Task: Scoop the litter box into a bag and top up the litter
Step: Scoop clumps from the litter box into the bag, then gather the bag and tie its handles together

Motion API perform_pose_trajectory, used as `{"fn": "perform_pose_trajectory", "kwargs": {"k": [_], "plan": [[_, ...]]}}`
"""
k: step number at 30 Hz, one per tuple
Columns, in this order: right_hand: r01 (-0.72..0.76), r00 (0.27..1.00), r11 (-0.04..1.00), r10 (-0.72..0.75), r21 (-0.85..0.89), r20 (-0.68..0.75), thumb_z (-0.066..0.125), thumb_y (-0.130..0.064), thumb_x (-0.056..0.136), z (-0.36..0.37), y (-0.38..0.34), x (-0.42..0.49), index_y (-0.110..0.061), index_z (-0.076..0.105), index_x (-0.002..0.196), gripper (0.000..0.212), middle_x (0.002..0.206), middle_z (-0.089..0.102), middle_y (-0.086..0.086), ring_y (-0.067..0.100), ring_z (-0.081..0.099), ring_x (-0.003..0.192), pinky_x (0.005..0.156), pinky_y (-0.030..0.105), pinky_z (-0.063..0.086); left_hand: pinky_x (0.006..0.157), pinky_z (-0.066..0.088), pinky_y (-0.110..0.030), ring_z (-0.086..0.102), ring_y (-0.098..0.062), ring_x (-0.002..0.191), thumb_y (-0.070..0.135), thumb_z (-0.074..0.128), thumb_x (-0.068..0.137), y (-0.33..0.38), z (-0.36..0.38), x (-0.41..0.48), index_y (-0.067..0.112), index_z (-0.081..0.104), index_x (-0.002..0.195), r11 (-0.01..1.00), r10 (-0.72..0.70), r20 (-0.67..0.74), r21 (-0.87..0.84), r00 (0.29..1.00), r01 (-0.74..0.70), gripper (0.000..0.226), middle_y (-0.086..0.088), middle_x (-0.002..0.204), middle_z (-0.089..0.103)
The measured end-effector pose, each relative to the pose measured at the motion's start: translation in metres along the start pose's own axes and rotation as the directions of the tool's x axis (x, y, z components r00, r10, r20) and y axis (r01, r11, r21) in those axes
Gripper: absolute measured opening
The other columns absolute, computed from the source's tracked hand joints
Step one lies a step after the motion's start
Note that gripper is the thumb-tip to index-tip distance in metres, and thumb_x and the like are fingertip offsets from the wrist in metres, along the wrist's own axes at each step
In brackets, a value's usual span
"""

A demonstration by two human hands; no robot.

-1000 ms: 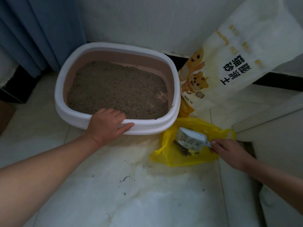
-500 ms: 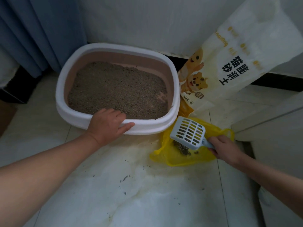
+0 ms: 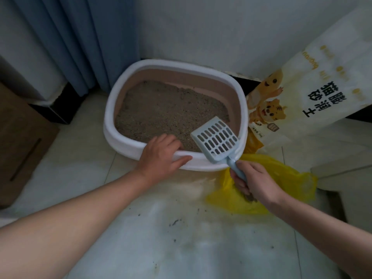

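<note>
The white-rimmed litter box (image 3: 112, 109) stands on the floor against the wall, filled with grey-brown litter (image 3: 161, 113). My left hand (image 3: 161, 158) grips its near rim, fingers over the edge into the box. My right hand (image 3: 255, 182) holds the handle of a pale blue slotted scoop (image 3: 215, 139), whose empty blade hangs over the box's near right corner. A yellow plastic bag (image 3: 281, 178) lies on the floor right of the box, under my right hand, with dark clumps inside. The white litter sack (image 3: 302, 93) leans against the wall at right.
Blue curtains (image 3: 66, 43) hang at the back left. A brown cardboard box (image 3: 22, 141) sits at far left. Scattered litter grains (image 3: 175, 222) and stains mark the white floor in front of me. A raised ledge (image 3: 342, 170) borders the right side.
My right hand has lifted the scoop out of the yellow bag and carried it left and up over the box's corner. My left hand stays on the rim. The camera has shifted.
</note>
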State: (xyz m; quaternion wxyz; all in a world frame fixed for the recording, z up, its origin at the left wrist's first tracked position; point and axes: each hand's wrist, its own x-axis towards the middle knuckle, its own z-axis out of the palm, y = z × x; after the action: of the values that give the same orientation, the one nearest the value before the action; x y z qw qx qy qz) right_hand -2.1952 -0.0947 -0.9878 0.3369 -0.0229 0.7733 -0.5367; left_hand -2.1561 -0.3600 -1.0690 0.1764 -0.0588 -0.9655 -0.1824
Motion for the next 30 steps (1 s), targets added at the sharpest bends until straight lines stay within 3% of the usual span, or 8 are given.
{"fn": "perform_pose_trajectory", "kwargs": {"k": [3, 5, 6, 13, 18, 23, 27, 30], "plan": [[0.059, 0.998, 0.998, -0.059, 0.019, 0.004, 0.033, -0.014, 0.104, 0.020, -0.017, 0.013, -0.001, 0.056, 0.084, 0.034, 0.060, 0.039, 0.007, 0.015, 0.033, 0.049, 0.047, 0.028, 0.027, 0.091, 0.046, -0.042, 0.055, -0.021, 0.095, 0.032, 0.067, 0.089, 0.005, -0.008, -0.022, 0.015, 0.069, 0.111, 0.997, -0.057, -0.023, -0.059, 0.998, 0.055, 0.028, 0.000, 0.101, 0.060], [0.087, 0.996, 0.996, -0.087, 0.037, -0.001, 0.032, -0.010, 0.102, 0.032, -0.027, 0.021, -0.002, 0.059, 0.087, 0.032, 0.062, 0.041, 0.006, 0.016, 0.037, 0.053, 0.049, 0.028, 0.030, 0.110, 0.037, -0.042, 0.054, -0.021, 0.111, 0.024, 0.067, 0.089, 0.003, -0.015, -0.037, 0.014, 0.066, 0.124, 0.997, -0.049, -0.012, -0.054, 0.999, 0.048, 0.036, -0.001, 0.116, 0.062], [0.090, 0.996, 0.995, -0.090, 0.041, 0.004, 0.033, -0.008, 0.102, 0.040, -0.031, 0.025, -0.003, 0.060, 0.088, 0.031, 0.064, 0.043, 0.007, 0.016, 0.039, 0.055, 0.051, 0.027, 0.032, 0.113, 0.035, -0.042, 0.054, -0.022, 0.116, 0.022, 0.066, 0.089, 0.000, -0.020, -0.045, 0.013, 0.066, 0.125, 0.997, -0.053, -0.015, -0.051, 0.998, 0.052, 0.037, -0.003, 0.121, 0.062], [0.097, 0.984, 0.995, -0.101, 0.028, 0.144, 0.043, -0.009, 0.103, 0.105, -0.040, 0.048, -0.004, 0.067, 0.099, 0.025, 0.080, 0.063, 0.006, 0.020, 0.057, 0.070, 0.066, 0.034, 0.044, 0.091, 0.049, -0.040, 0.059, -0.024, 0.112, 0.025, 0.061, 0.092, -0.025, -0.059, -0.070, 0.011, 0.070, 0.113, 0.944, -0.323, -0.096, -0.104, 0.942, 0.313, 0.027, -0.004, 0.119, 0.065], [0.103, 0.956, 0.995, -0.097, -0.004, 0.277, 0.048, -0.014, 0.103, 0.151, -0.044, 0.052, -0.007, 0.069, 0.104, 0.022, 0.081, 0.065, 0.001, 0.015, 0.062, 0.075, 0.067, 0.027, 0.047, 0.083, 0.048, -0.035, 0.060, -0.018, 0.097, 0.028, 0.057, 0.098, -0.037, -0.078, -0.088, 0.017, 0.070, 0.104, 0.766, -0.625, -0.084, -0.256, 0.776, 0.589, 0.018, 0.004, 0.102, 0.069], [0.110, 0.921, 0.994, -0.094, -0.022, 0.377, 0.054, -0.019, 0.102, 0.186, -0.046, 0.058, -0.016, 0.072, 0.106, 0.019, 0.085, 0.071, -0.003, 0.012, 0.065, 0.077, 0.073, 0.027, 0.053, 0.079, 0.050, -0.040, 0.064, -0.025, 0.091, 0.038, 0.046, 0.097, -0.058, -0.098, -0.121, 0.018, 0.069, 0.100, 0.727, -0.686, -0.036, -0.079, 0.727, 0.682, 0.031, 0.003, 0.099, 0.071], [0.128, 0.884, 0.991, -0.095, -0.043, 0.458, 0.059, -0.018, 0.099, 0.213, -0.043, 0.063, -0.014, 0.071, 0.109, 0.016, 0.090, 0.073, -0.001, 0.011, 0.069, 0.077, 0.071, 0.024, 0.056, 0.078, 0.050, -0.036, 0.064, -0.021, 0.085, 0.042, 0.050, 0.098, -0.060, -0.103, -0.143, 0.027, 0.066, 0.092, 0.477, -0.865, 0.101, -0.140, 0.492, 0.868, 0.022, 0.009, 0.089, 0.068], [0.113, 0.866, 0.991, -0.062, -0.074, 0.497, 0.064, -0.015, 0.096, 0.238, -0.038, 0.068, -0.009, 0.070, 0.109, 0.015, 0.094, 0.076, 0.006, 0.015, 0.072, 0.080, 0.070, 0.024, 0.057, 0.080, 0.056, -0.038, 0.070, -0.016, 0.079, 0.055, 0.051, 0.095, -0.064, -0.103, -0.152, 0.024, 0.069, 0.084, 0.289, -0.902, 0.189, -0.402, 0.388, 0.868, 0.038, 0.007, 0.084, 0.073]]}}
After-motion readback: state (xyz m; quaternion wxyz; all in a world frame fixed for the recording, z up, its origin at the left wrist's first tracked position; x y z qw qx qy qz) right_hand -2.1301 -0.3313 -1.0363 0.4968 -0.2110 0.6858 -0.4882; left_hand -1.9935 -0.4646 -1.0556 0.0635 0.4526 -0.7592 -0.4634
